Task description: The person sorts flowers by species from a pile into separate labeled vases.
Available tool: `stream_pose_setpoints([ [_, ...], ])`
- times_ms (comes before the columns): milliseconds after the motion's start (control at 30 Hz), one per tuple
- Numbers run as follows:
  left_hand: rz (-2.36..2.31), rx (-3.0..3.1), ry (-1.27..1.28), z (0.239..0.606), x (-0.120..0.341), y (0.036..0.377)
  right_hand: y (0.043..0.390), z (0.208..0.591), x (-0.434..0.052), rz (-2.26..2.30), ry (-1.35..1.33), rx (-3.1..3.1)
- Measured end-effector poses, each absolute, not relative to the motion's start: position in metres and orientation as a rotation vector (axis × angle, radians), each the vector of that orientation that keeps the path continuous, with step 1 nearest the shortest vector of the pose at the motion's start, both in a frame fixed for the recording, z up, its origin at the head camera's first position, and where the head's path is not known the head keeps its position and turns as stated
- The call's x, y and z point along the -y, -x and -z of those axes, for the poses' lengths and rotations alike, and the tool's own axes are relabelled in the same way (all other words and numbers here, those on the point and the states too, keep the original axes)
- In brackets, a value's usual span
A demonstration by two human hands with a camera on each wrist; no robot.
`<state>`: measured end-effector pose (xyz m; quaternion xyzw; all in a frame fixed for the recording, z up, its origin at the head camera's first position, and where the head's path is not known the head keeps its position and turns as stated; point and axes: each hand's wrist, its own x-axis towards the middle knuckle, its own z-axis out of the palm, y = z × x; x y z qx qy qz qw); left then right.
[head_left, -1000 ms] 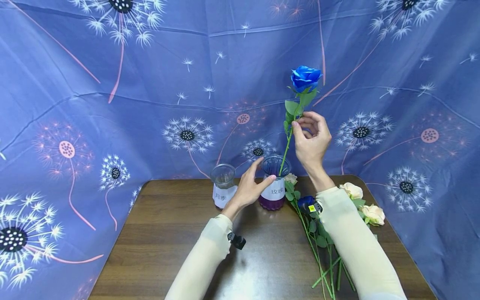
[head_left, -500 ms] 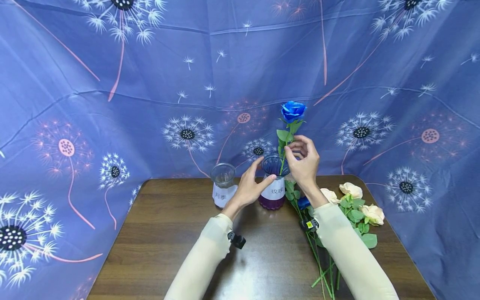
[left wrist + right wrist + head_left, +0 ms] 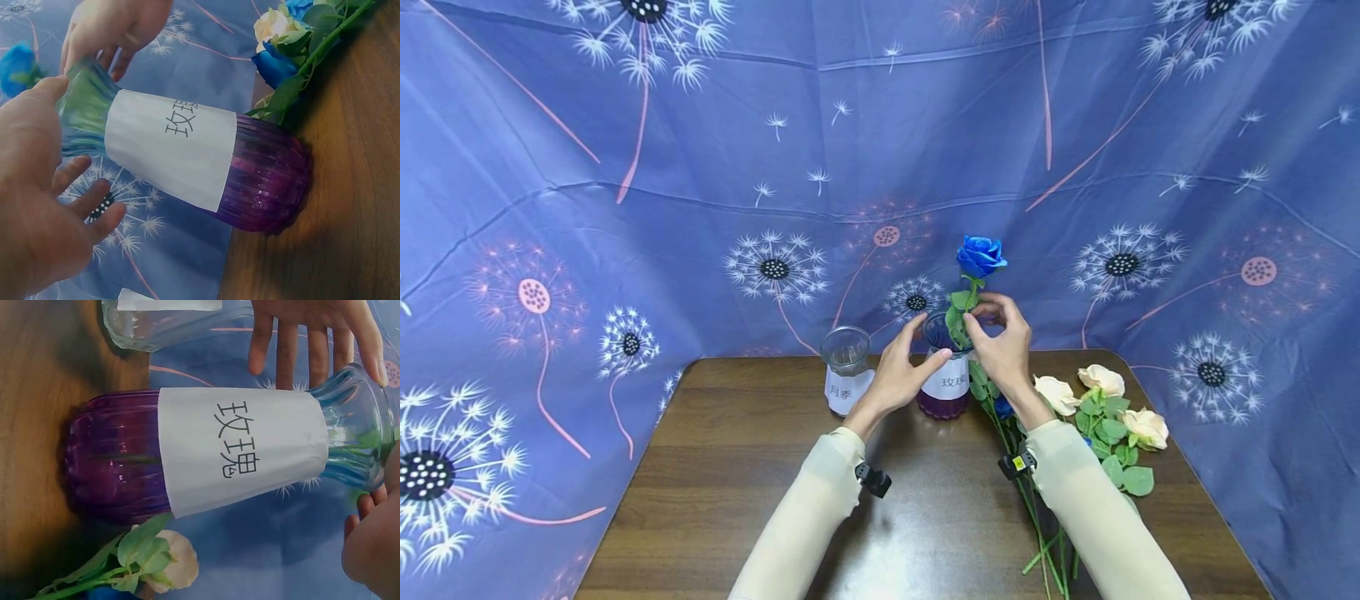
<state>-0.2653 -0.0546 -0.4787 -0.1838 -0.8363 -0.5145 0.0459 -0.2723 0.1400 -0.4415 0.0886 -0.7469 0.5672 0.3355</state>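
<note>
A blue rose (image 3: 981,257) stands upright with its stem down inside a blue-and-purple glass vase (image 3: 115,456) that bears a white paper label (image 3: 169,150). My right hand (image 3: 1002,337) pinches the stem among the leaves (image 3: 957,323), right at the vase's mouth. On the vase's left side, my left hand (image 3: 901,367) reaches around the neck, fingers extended and loose, thumb tip at the rim. Part of the stem shows dimly through the purple base in the right wrist view. The right hand hides some of the rim in the head view.
A second, clear glass vase (image 3: 846,354) with a white label stands left of my left hand. Cream roses (image 3: 1146,429) and blue ones lie at the table's right side, partly under my right forearm. A dandelion-print cloth (image 3: 700,125) hangs behind the wooden table (image 3: 730,483).
My right hand has moved down and slightly left, lowering the blue rose deeper into the vase, its leaves now at the mouth. The left hand has stayed in place.
</note>
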Motion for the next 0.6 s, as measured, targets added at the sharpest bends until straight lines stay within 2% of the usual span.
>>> stream_pose_setpoints([
  [233, 1.574, 2.566, 0.555, 0.478, 0.055, 0.264, 0.274, 0.470, -0.162, -1.513, -0.214, 2.014],
  [600, 1.579, 2.568, 0.544, 0.478, 0.054, 0.264, 0.245, 0.484, -0.193, -1.594, -0.234, 1.982],
])
